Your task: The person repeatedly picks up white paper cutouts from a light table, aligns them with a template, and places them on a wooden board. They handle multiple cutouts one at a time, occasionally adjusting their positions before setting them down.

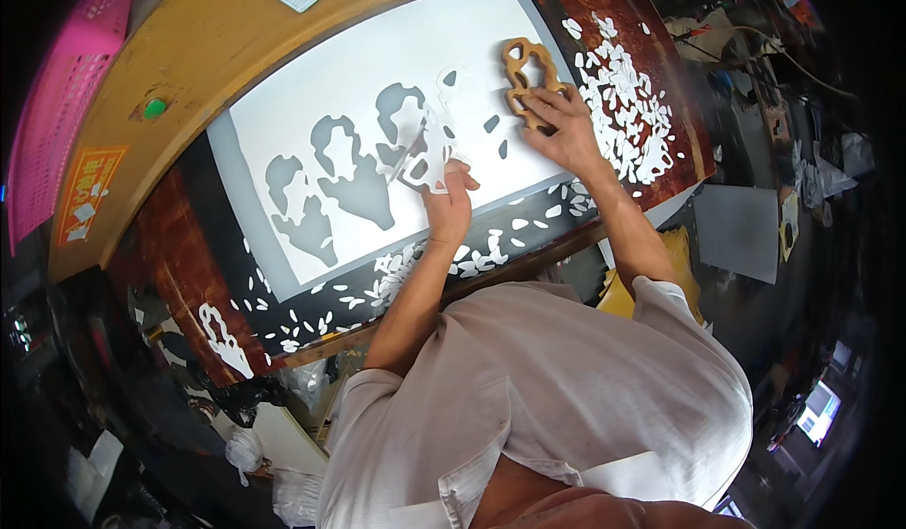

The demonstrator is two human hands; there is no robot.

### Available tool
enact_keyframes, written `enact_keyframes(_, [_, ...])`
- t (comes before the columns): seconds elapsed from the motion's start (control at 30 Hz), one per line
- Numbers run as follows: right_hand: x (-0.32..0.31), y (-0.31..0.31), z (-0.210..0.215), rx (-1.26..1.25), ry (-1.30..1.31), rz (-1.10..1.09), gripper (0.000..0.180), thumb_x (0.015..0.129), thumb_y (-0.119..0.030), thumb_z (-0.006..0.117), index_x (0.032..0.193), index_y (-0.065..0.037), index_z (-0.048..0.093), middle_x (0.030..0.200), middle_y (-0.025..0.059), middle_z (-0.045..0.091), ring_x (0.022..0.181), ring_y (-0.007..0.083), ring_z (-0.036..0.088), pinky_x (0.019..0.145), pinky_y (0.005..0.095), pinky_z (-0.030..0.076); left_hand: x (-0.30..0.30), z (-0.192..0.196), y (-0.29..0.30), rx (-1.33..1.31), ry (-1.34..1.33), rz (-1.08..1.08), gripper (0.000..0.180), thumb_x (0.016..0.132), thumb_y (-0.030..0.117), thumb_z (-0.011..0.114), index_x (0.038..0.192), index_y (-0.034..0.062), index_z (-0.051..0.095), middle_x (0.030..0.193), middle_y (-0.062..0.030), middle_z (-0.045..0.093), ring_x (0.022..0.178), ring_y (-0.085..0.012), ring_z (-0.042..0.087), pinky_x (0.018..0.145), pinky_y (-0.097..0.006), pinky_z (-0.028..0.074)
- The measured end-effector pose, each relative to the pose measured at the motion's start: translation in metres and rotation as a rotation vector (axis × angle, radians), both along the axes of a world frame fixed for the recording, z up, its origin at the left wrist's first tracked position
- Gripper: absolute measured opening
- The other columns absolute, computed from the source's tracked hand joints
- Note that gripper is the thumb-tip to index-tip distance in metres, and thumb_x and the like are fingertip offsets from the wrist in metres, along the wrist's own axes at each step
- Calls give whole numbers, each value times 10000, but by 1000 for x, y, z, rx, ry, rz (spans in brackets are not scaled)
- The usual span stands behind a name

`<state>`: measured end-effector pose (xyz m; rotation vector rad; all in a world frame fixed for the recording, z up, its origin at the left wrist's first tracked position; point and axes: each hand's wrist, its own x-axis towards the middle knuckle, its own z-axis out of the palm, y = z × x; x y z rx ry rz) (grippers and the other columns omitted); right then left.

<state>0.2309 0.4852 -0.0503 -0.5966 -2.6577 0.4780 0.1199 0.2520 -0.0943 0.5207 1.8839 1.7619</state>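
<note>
A large white sheet [377, 43] lies on a grey board [231, 166]. Several figure-shaped holes [363, 194] in the sheet's left and middle let the grey show through. My left hand [450, 208] has its thumb and fingers closed on white cut-outs [415, 166] with openings in them, blurred and lifted over the sheet. At the sheet's right end, my right hand [564, 134] grips a tan cutting die [514, 57] with a curved outline and openings. Its fingers are on the die's near part. Small dark holes [492, 123] show in the sheet between the hands.
Many small white scraps [628, 114] are heaped on the reddish-brown table at the right; more lie along the near dark strip [543, 232]. One white cut-out [224, 340] rests at the left end. A yellow machine beam [193, 33] with a green button [154, 108] spans the far side, beside a pink basket [80, 48].
</note>
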Motion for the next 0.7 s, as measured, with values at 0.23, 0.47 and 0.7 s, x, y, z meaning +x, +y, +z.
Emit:
enact_keyframes(0.23, [-4, -5, -18, 168, 181, 45, 496, 731, -253, 848, 1213, -143, 808, 1283, 74, 742, 1298, 513, 526, 1069, 590, 495, 7, -5, -7, 29, 209, -66, 360, 1122, 230, 438, 966, -34, 626, 766, -111, 639, 722, -223, 659, 704, -376, 527])
enact_keyframes(0.47, [46, -34, 5, 3, 364, -175, 456, 846, -232, 804, 1268, -68, 749, 1405, 172, 630, 1306, 444, 543, 1114, 535, 449, 11, -23, -8, 2, 326, -84, 402, 1125, 304, 438, 992, -37, 603, 857, -135, 622, 697, -227, 644, 675, -388, 539])
enact_keyframes(0.7, [141, -69, 5, -407, 432, -271, 444, 930, -181, 718, 1335, -3, 693, 1247, 202, 720, 1184, 365, 660, 1053, 436, 510, 27, 2, -15, -51, 463, -55, 358, 1114, 251, 457, 1048, -51, 637, 893, -144, 668, 795, -260, 681, 772, -404, 553])
